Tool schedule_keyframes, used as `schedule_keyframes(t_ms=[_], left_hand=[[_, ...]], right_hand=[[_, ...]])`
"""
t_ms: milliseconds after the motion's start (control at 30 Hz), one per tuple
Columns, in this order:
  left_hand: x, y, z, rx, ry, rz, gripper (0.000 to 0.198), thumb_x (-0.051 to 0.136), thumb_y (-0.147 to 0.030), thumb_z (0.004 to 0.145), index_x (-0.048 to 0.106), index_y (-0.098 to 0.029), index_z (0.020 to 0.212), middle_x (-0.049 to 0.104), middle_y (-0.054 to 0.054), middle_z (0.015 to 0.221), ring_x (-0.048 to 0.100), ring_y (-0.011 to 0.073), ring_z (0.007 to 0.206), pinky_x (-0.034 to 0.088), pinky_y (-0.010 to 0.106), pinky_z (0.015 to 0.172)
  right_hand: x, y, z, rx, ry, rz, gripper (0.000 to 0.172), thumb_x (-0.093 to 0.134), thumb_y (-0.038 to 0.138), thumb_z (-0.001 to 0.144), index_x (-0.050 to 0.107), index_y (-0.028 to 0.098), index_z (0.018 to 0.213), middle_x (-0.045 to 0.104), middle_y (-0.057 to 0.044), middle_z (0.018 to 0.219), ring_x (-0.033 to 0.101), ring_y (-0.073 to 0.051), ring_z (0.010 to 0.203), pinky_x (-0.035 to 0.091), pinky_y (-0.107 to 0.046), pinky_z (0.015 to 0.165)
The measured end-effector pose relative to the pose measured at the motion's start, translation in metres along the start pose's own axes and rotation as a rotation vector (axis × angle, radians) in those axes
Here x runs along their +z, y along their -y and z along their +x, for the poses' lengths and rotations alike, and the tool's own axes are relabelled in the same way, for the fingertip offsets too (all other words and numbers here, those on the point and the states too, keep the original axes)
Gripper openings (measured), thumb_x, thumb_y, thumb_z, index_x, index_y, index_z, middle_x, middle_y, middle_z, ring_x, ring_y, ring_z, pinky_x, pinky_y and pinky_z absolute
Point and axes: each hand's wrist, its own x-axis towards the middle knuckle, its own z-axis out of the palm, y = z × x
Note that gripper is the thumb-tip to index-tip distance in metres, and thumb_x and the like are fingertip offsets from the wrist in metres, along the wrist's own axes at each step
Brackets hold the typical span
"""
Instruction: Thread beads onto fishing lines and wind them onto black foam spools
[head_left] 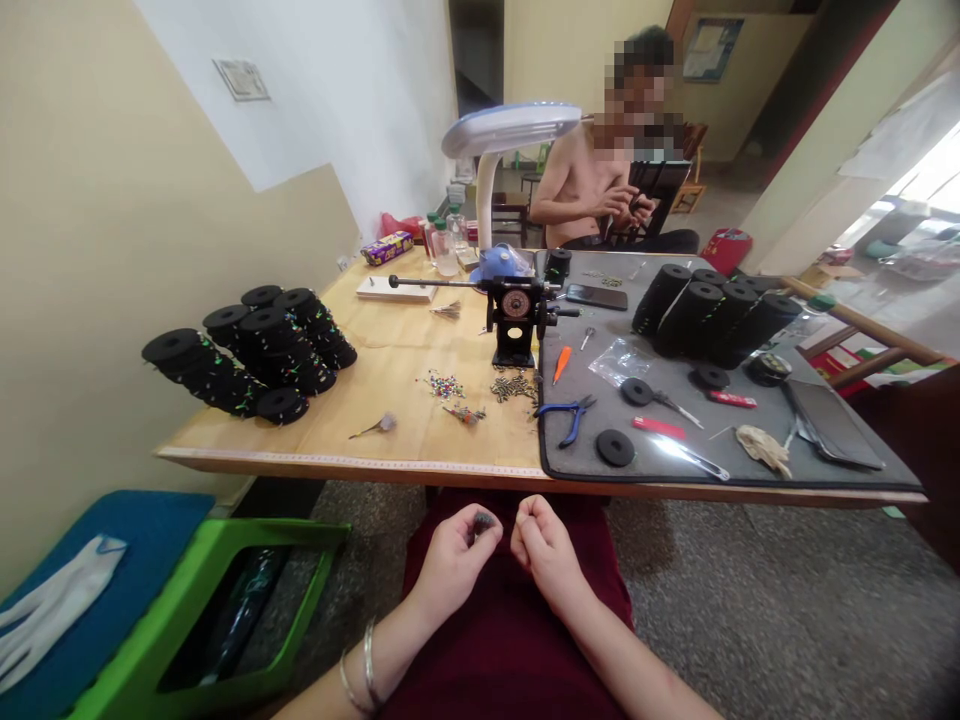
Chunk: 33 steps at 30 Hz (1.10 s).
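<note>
Both hands are over my lap, just in front of the table's front edge. My left hand [455, 555] is curled around a small dark object [482, 522], which shows between thumb and fingers. Close to its right, not touching it, my right hand [541, 545] is closed with the fingertips pinched; whatever it holds is too small to make out. On the table beyond them lie a pile of colourful beads [444, 384], a pile of small metal parts [513, 386], a bundle with orange bits [465, 414] and blue-handled pliers [568, 415].
A black winding device [516, 318] and a lamp [487, 200] stand mid-table. Stacks of black spools [266, 345] are at left, more black rolls [697, 315] at right on a grey mat [600, 350]. A person [600, 180] sits behind. A green stool [300, 640] is at lower left.
</note>
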Motion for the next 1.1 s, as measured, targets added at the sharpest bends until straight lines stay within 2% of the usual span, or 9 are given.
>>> schedule_keyframes(t_ms=[200, 367, 533, 733, 900, 1033, 1100], left_hand=[[0.001, -0.002, 0.001, -0.037, 0.017, -0.02, 0.017, 0.062, -0.031, 0.076, 0.064, -0.015, 0.073, 0.059, 0.001, 0.066, 0.05, 0.014, 0.062, 0.04, 0.024, 0.06], [-0.003, -0.003, 0.001, -0.074, -0.004, -0.156, 0.021, 0.059, -0.035, 0.079, 0.062, -0.016, 0.088, 0.048, -0.004, 0.061, 0.042, 0.0105, 0.054, 0.035, 0.021, 0.052], [-0.004, -0.005, 0.002, -0.05, -0.003, -0.149, 0.016, 0.056, -0.032, 0.079, 0.061, -0.016, 0.081, 0.049, -0.004, 0.06, 0.043, 0.0113, 0.054, 0.035, 0.022, 0.053], [-0.002, 0.0, 0.004, -0.071, -0.078, -0.177, 0.015, 0.054, -0.03, 0.079, 0.06, -0.017, 0.082, 0.043, -0.006, 0.055, 0.041, 0.0109, 0.051, 0.033, 0.021, 0.051], [-0.007, 0.005, 0.008, -0.07, -0.134, -0.255, 0.014, 0.054, -0.03, 0.08, 0.059, -0.017, 0.082, 0.039, -0.007, 0.053, 0.038, 0.0096, 0.051, 0.03, 0.02, 0.05], [-0.023, 0.006, 0.014, -0.067, -0.251, -0.336, 0.014, 0.058, -0.03, 0.077, 0.06, -0.016, 0.081, 0.042, -0.006, 0.056, 0.038, 0.0091, 0.052, 0.029, 0.02, 0.049], [-0.031, 0.005, 0.014, -0.09, -0.233, -0.347, 0.015, 0.059, -0.03, 0.077, 0.061, -0.016, 0.082, 0.044, -0.005, 0.057, 0.039, 0.0092, 0.053, 0.029, 0.02, 0.05]], right_hand=[[-0.001, -0.003, 0.002, 0.0, 0.023, 0.031, 0.024, 0.053, 0.04, 0.08, 0.039, 0.022, 0.074, 0.033, 0.012, 0.047, 0.024, -0.006, 0.04, 0.018, -0.02, 0.041], [-0.004, 0.002, 0.001, 0.079, 0.06, -0.014, 0.025, 0.055, 0.044, 0.08, 0.046, 0.021, 0.078, 0.032, 0.011, 0.048, 0.022, -0.007, 0.043, 0.017, -0.021, 0.043], [-0.002, 0.005, -0.001, 0.009, 0.094, -0.227, 0.019, 0.058, 0.029, 0.072, 0.047, 0.019, 0.06, 0.037, 0.007, 0.051, 0.028, -0.009, 0.049, 0.023, -0.022, 0.048], [-0.003, 0.006, -0.002, -0.01, 0.051, -0.299, 0.009, 0.048, 0.018, 0.064, 0.043, 0.02, 0.056, 0.034, 0.008, 0.049, 0.026, -0.008, 0.048, 0.022, -0.022, 0.047], [-0.004, 0.004, -0.003, 0.019, 0.039, -0.232, 0.01, 0.049, 0.02, 0.064, 0.043, 0.02, 0.056, 0.032, 0.009, 0.048, 0.023, -0.007, 0.046, 0.019, -0.022, 0.046], [-0.006, 0.006, -0.004, 0.08, -0.016, -0.081, 0.014, 0.055, 0.022, 0.067, 0.043, 0.02, 0.059, 0.031, 0.01, 0.046, 0.021, -0.006, 0.044, 0.016, -0.021, 0.043], [-0.007, 0.008, -0.004, 0.125, -0.021, 0.045, 0.016, 0.057, 0.027, 0.071, 0.045, 0.02, 0.065, 0.032, 0.011, 0.044, 0.019, -0.006, 0.041, 0.014, -0.02, 0.042]])
